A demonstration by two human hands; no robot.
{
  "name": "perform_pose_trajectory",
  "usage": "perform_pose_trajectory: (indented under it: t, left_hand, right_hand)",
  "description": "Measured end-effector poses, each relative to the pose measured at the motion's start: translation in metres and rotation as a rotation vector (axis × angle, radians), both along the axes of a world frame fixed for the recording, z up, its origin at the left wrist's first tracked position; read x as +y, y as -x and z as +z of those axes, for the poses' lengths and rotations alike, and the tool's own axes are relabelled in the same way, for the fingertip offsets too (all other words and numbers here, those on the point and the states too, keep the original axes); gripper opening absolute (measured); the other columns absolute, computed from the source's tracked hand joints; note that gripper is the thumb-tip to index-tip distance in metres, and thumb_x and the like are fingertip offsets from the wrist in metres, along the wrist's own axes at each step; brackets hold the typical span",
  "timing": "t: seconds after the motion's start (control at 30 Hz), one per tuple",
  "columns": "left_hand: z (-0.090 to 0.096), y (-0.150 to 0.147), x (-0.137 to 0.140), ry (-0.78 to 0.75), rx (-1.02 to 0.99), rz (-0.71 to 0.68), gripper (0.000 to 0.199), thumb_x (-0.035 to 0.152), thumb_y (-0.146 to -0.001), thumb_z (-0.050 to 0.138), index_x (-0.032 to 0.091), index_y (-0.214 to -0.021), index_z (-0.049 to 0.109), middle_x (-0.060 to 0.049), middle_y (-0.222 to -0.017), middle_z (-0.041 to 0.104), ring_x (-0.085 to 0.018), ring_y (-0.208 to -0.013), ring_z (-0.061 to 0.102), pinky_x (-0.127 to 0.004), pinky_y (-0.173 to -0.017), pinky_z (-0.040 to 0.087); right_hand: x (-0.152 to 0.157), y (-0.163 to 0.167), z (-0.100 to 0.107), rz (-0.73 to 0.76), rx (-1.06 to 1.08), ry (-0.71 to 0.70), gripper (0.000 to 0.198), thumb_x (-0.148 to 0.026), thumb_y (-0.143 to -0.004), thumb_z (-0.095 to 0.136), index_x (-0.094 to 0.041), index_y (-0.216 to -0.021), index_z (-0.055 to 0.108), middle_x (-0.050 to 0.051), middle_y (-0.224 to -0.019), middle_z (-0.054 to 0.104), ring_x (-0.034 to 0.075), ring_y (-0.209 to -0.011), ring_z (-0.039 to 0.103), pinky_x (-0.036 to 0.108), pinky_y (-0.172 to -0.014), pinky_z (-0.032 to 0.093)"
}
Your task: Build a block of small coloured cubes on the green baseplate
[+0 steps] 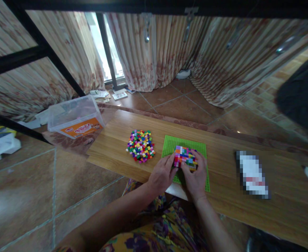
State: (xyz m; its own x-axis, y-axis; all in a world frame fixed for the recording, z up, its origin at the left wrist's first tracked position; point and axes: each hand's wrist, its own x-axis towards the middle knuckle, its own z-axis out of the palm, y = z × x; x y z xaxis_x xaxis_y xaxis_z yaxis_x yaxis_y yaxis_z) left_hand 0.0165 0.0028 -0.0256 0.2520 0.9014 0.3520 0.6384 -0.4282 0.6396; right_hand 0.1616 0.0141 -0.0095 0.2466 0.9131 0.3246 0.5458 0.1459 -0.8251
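A block of many-coloured toy bricks (pixel 185 156) stands on the green studded baseplate (pixel 167 148), between my two hands. My left hand (pixel 162 175) is at its left side, fingers bent against the edge. Around the right side curls my right hand (pixel 198 175), its thumb at the near edge and its fingers along the far right corner. Both hands are closed on the block. To the left, a heap of small loose bricks (pixel 140 146) in mixed colours lies on the wooden table. My hands hide part of the block's sides and the plate's near part.
The wooden table (pixel 112 147) runs across the view. A clear plastic box (pixel 75 115) with an orange label stands beyond its left end. On the right lies a pixelated object (pixel 252 175). Striped curtains (pixel 154 52) hang behind, and papers (pixel 119 95) lie on the tiled floor.
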Motion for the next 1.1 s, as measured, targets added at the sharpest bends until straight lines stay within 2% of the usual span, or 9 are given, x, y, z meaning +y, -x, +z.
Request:
perform_pose_trajectory:
  t: [0.3,0.63,0.87,1.1]
  left_hand:
    - [0.002,-0.002,0.000,0.028,0.036,-0.032,0.062,0.021,-0.091,0.049,0.014,-0.148,0.025,-0.018,-0.134,0.051,-0.030,-0.122,0.052,-0.052,-0.103,0.047]
    - [0.001,-0.001,0.000,0.037,0.047,-0.048,0.065,0.020,-0.090,0.048,0.013,-0.149,0.021,-0.020,-0.136,0.049,-0.031,-0.123,0.050,-0.052,-0.104,0.046]
    - [0.001,-0.001,0.000,0.039,0.052,-0.048,0.067,0.022,-0.092,0.047,0.014,-0.151,0.017,-0.019,-0.137,0.049,-0.031,-0.123,0.050,-0.052,-0.104,0.046]
    - [0.007,-0.001,0.000,0.078,0.050,-0.049,0.069,0.020,-0.091,0.049,0.013,-0.151,0.016,-0.020,-0.138,0.049,-0.031,-0.123,0.049,-0.050,-0.104,0.046]
  right_hand:
    - [0.000,0.001,0.001,-0.004,-0.006,-0.002,0.047,-0.034,-0.079,0.062,-0.020,-0.124,0.058,0.012,-0.128,0.053,0.027,-0.124,0.048,0.049,-0.106,0.037]
    - [0.000,-0.003,-0.006,-0.055,0.062,0.038,0.059,-0.039,-0.075,0.068,-0.019,-0.129,0.053,0.012,-0.127,0.055,0.027,-0.116,0.053,0.048,-0.102,0.041]
    - [-0.002,-0.002,-0.006,-0.090,0.175,0.031,0.049,-0.037,-0.087,0.054,-0.017,-0.131,0.054,0.013,-0.129,0.058,0.025,-0.117,0.055,0.046,-0.101,0.042]
    - [-0.001,-0.003,-0.009,-0.122,0.157,0.032,0.047,-0.037,-0.090,0.050,-0.016,-0.132,0.055,0.014,-0.129,0.060,0.025,-0.117,0.055,0.045,-0.103,0.040]
